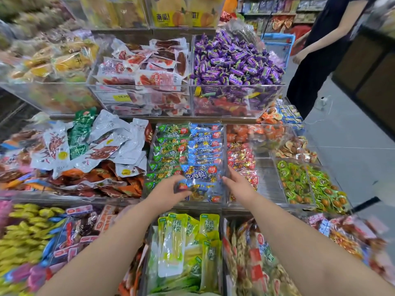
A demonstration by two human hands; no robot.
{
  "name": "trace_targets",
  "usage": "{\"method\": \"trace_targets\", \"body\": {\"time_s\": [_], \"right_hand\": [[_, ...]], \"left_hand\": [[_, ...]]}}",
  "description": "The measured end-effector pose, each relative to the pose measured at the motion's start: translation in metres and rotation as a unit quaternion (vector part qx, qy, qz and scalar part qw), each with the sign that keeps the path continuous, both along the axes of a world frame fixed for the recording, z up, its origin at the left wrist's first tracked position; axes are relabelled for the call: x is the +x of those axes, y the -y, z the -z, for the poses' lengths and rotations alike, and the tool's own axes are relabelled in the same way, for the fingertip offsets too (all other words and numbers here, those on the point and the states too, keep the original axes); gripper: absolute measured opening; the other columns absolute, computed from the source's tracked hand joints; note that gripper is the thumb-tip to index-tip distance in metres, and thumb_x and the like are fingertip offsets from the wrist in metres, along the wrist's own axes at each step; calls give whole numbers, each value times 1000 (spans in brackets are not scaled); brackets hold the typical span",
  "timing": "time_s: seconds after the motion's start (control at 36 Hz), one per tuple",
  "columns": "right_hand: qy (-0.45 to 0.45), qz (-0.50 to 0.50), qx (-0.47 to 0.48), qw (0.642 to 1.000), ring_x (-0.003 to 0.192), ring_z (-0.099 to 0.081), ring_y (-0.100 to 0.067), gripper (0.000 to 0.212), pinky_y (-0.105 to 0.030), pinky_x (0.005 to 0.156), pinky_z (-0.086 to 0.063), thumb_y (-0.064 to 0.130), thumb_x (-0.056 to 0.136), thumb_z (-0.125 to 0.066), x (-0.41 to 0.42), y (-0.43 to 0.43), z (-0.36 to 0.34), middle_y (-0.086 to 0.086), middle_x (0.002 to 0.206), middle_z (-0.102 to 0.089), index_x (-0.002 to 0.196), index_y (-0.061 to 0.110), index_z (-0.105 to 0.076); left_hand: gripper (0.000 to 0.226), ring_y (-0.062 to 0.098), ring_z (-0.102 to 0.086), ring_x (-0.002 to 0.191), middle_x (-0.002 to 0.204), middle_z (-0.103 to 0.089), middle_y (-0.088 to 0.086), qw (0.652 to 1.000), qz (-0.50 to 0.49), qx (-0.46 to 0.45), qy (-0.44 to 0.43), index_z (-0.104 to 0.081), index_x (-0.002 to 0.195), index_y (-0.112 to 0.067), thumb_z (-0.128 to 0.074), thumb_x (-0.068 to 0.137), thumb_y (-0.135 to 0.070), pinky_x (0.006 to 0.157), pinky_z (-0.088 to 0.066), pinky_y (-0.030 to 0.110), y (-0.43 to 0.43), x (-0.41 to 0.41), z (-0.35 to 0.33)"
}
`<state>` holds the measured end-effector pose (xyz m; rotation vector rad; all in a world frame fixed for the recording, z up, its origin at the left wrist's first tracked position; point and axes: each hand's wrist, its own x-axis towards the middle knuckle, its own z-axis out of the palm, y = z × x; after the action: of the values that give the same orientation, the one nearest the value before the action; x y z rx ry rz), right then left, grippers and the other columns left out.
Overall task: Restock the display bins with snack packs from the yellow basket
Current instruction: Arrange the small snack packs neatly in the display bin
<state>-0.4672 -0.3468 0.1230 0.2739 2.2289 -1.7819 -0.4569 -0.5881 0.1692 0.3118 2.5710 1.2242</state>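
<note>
Presently: blue snack packs [201, 178], near end of clear bin [222, 202], left hand [168, 189] pinching their 8 o'clock corner, right hand [237, 184] flat-fingered at 3 o'clock edge; bin seemingly near full, yellow basket unseen, remainder unknown.

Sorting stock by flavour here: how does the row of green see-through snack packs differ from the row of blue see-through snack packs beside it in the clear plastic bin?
The green snack packs sit in the clear plastic bin's left half, the blue snack packs in its right. The green row is untouched; the left hand grips the front blue pack and the right hand touches its side. Shared: red round logos, gold-wrapped pieces inside.
</note>
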Motion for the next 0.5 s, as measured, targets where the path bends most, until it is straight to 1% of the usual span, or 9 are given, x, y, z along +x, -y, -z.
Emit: {"method": "trace_targets", "body": {"time_s": [0.08,0.14,0.17,0.22,0.28,0.33,0.42,0.44,0.5], "right_hand": [[5,-1,0,1000,133,-40,-16,54,-40,111,-34,24,99,-47,0,-1,1,8,149,-37,148,30,-27],[6,4,1,1000,132,-41,-16,54,-38,110,-35,25,99,-47,0,-1,0,9,148,-38,148,31,-27],[6,5,0,1000,132,-41,-16,54,-39,110,-35,25,98,-48,0,-1,0,9,148,-38,148,31,-28],[6,5,-6,1000,133,-41,-17,54,-41,111,-34,25,98,-49,1,-1,0,8,148,-38,148,31,-28],[5,8,-13,1000,133,-41,-18,55,-43,111,-34,24,98,-49,1,-1,0,7,148,-39,148,29,-27],[-4,12,-28,1000,134,-40,-16,55,-42,112,-32,21,98,-50,1,-1,1,6,148,-39,148,26,-28],[-8,12,-45,999,135,-38,-16,53,-42,113,-31,18,97,-50,0,0,3,5,147,-41,147,23,-32],[-9,11,-54,998,132,-42,-15,49,-41,111,-33,16,97,-50,0,0,3,6,144,-45,144,26,-38],[-10,8,-68,998,123,-50,-11,42,-35,105,-40,14,97,-49,1,2,0,11,132,-56,130,41,-51]], "left_hand": [[34,1,-57,68,87,-58,-12,999,-39,36,-7,-39,102,-28,-69,88,-21,60,-44,17,-5,-12,-21],[46,6,-58,66,86,-56,-13,997,-17,-32,-65,-28,108,-33,-69,88,-28,57,-45,24,-6,-22,-40],[48,13,-61,69,85,-58,-7,992,11,-84,-95,-26,111,-35,-69,87,-32,59,-48,31,-6,-27,-49],[50,24,-64,87,97,-65,4,968,76,-191,-145,-35,122,-35,-69,86,-36,70,-50,37,-10,-36,-64],[53,22,-62,98,111,-67,2,933,137,-279,-181,-45,131,-37,-70,84,-40,76,-51,35,-18,-43,-71],[55,21,-60,106,118,-66,-3,899,187,-345,-194,-48,134,-39,-70,83,-44,79,-49,34,-31,-46,-71],[56,22,-61,107,115,-67,-4,860,231,-404,-211,-45,138,-40,-66,86,-44,70,-41,30,-50,-41,-60],[55,23,-62,105,112,-67,-4,846,233,-419,-231,-45,137,-38,-65,86,-46,69,-38,29,-56,-39,-57],[53,25,-62,100,105,-67,-1,827,219,-434,-282,-49,130,-31,-67,84,-50,70,-35,31,-64,-38,-52]]}}
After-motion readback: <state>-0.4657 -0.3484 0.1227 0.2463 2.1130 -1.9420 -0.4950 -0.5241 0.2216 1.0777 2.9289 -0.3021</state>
